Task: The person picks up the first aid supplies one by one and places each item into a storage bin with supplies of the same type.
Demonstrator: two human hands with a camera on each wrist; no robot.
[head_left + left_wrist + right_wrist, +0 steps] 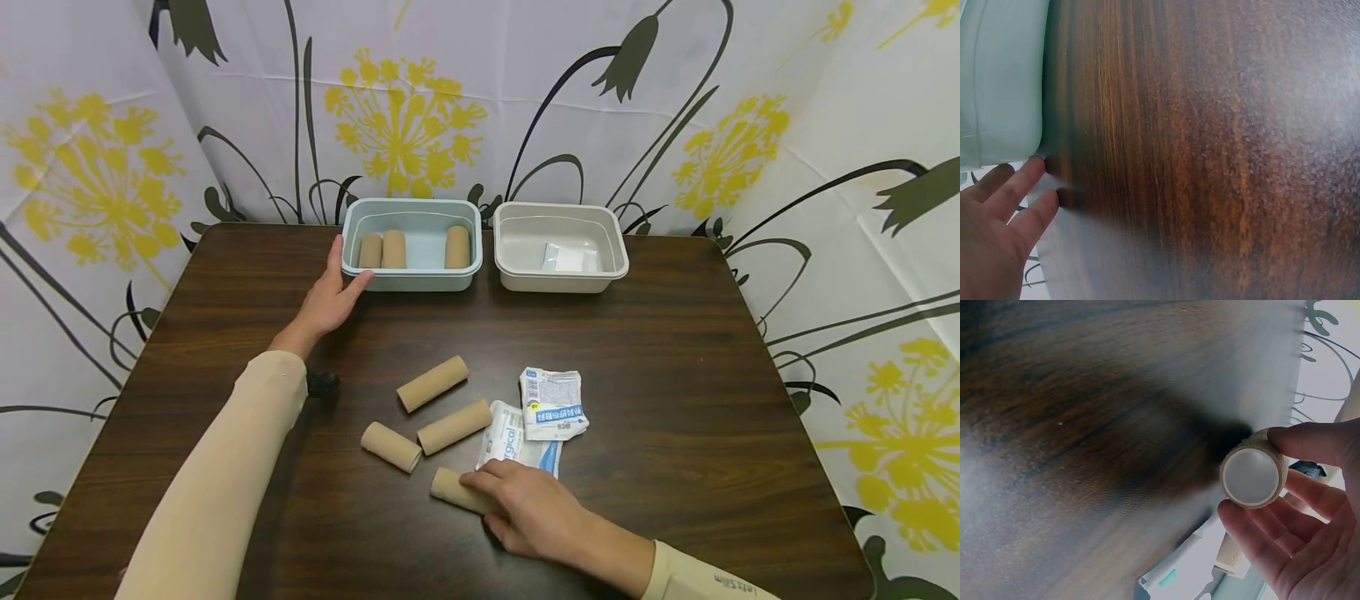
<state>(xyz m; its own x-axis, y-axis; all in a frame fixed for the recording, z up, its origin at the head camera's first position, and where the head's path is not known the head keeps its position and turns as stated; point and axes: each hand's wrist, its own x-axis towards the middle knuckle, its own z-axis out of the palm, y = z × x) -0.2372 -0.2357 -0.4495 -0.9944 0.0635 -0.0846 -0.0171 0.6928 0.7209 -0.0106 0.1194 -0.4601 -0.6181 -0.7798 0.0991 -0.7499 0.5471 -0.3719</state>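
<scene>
My right hand (536, 508) pinches a tan bandage roll (459, 490) between thumb and fingers, low over the front middle of the table. The right wrist view shows the round white end of that bandage roll (1250, 477). My left hand (330, 292) rests against the left end of a light blue box (412, 282), fingers straight along its side and thumb at the front rim. Three bandage rolls stand or lean inside this box. Three more, among them a bandage roll (432, 383), lie on the table beside two white gauze packets (553, 402).
To the right of the blue box stands a beige box (558, 283) with a white packet (570, 257) in it. Both are at the back edge of the dark wooden table (675, 375), before a flowered curtain (420, 108).
</scene>
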